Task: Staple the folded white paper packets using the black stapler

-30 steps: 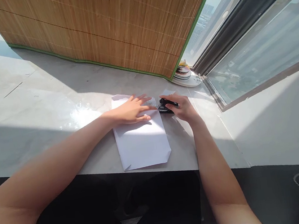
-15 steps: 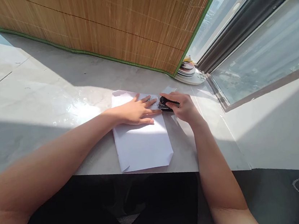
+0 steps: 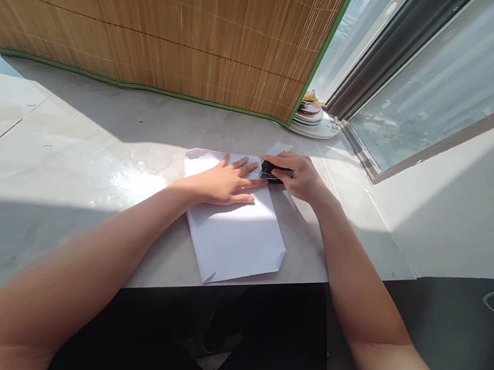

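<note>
White paper (image 3: 238, 240) lies flat near the front edge of the counter, its lower corners folded or creased. Spread across the paper's upper part is my left hand (image 3: 224, 183), palm down with fingers apart. My right hand (image 3: 298, 174) grips a black stapler (image 3: 272, 171) whose front end sits at the paper's right edge, close to my left fingertips. Small dark marks (image 3: 254, 161) show on the paper by those fingertips; I cannot tell whether they are print or staples. Behind my right hand a small piece of paper or clear plastic (image 3: 281, 146) pokes out.
A bamboo blind (image 3: 175, 43) with green edging hangs over the back of the pale counter (image 3: 67, 153). Stacked plates (image 3: 311, 118) stand in the corner by the window frame (image 3: 385, 42). A white wall (image 3: 465, 200) rises on the right.
My right hand and the stapler have shifted slightly left, farther over the paper's edge. My left hand stays in place on the paper.
</note>
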{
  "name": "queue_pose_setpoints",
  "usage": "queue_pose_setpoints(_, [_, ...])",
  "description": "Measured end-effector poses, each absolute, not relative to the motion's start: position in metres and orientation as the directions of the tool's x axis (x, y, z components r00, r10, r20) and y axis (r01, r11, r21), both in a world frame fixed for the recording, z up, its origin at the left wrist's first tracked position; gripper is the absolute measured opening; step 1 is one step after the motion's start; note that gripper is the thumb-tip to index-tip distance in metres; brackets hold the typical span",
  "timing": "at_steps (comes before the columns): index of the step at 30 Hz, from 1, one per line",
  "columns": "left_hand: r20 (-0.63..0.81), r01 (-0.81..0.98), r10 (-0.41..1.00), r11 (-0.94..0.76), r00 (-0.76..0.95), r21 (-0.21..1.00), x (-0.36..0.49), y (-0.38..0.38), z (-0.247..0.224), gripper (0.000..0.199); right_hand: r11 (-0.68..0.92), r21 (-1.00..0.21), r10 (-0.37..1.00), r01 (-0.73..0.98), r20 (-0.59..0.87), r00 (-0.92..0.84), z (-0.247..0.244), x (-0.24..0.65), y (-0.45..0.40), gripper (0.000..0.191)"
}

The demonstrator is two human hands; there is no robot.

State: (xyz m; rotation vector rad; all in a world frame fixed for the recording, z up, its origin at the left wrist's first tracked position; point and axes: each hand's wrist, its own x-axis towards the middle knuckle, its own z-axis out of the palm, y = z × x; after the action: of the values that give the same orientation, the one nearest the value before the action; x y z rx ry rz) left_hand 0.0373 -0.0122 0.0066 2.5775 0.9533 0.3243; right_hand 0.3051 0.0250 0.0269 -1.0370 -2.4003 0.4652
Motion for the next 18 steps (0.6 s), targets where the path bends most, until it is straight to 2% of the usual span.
queue_pose_setpoints(8, [0.138,0.55,0.657,-0.713,0.741,0.434,0.034,-0.011,0.001,0.055,0.654,-0.473,0.748,0.59,0.292,-0.596,0.024,0.305,0.025,0.046])
queue_pose_setpoints(14, [0.147,0.627,0.744,-0.638,0.652,0.446,0.033,-0.007,-0.011,0.068,0.651,-0.464,0.753,0.601,0.29,-0.591,0.021,0.304,0.027,0.045])
queue_pose_setpoints(18, [0.175,0.569,0.68,-0.705,0.712,0.423,0.033,-0.007,-0.009,0.064,0.651,-0.458,0.753,0.605,0.292,-0.59,0.019,0.304,0.028,0.046])
